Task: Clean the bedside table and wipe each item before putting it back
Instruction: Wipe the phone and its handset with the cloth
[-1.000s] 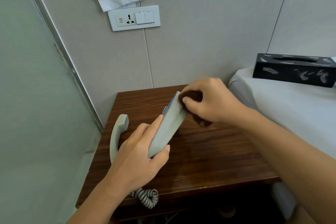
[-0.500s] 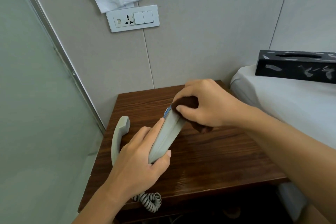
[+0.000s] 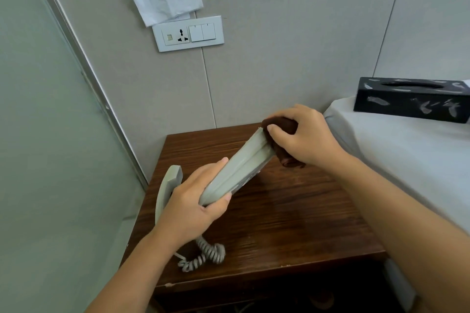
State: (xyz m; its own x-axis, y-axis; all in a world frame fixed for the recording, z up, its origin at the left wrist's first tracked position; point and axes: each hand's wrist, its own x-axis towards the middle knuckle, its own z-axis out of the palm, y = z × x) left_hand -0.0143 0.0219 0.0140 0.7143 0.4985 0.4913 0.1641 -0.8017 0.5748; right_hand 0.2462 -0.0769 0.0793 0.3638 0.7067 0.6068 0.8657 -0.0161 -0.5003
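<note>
Above the surface (image 3: 292, 216), mid-area: phone base (image 3: 236, 173) lifted and tilted, lower end clamped in left hand (image 3: 188, 208) grip, thumb on one side, fingers on the other. At the upper end, toward the back right corner: right hand (image 3: 302, 137) grip closed on a dark brown cloth (image 3: 279, 132), pressed against the base's top edge. Along the left edge: handset (image 3: 167, 185) lying flat. Near the front edge: coiled cord (image 3: 206, 254) bunched up. On the bed (image 3: 407, 160) to the right: black tissue box (image 3: 412, 99).
</note>
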